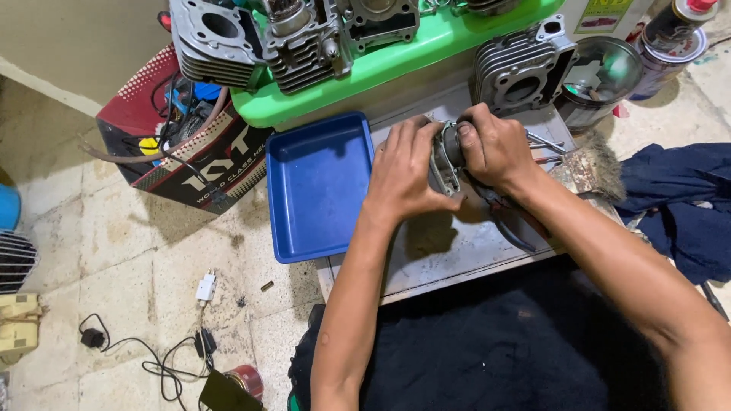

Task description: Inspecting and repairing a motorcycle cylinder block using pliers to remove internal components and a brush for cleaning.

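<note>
- Blue tray [316,186], lying at the left edge of the tabletop [449,255].
- Green board [396,61] carrying finned engine cylinders [217,38].
- Spray can [670,42] at upper right.
- White charger [205,288] on the floor [114,251].

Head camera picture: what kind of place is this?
Probably a small motorcycle repair workshop. Finned engine cylinders sit on a green tray, pliers lie on the worktable, and both hands grip a metal engine part.

head view | worn high, facing steeply down | near the metal worktop [426,259]
</note>
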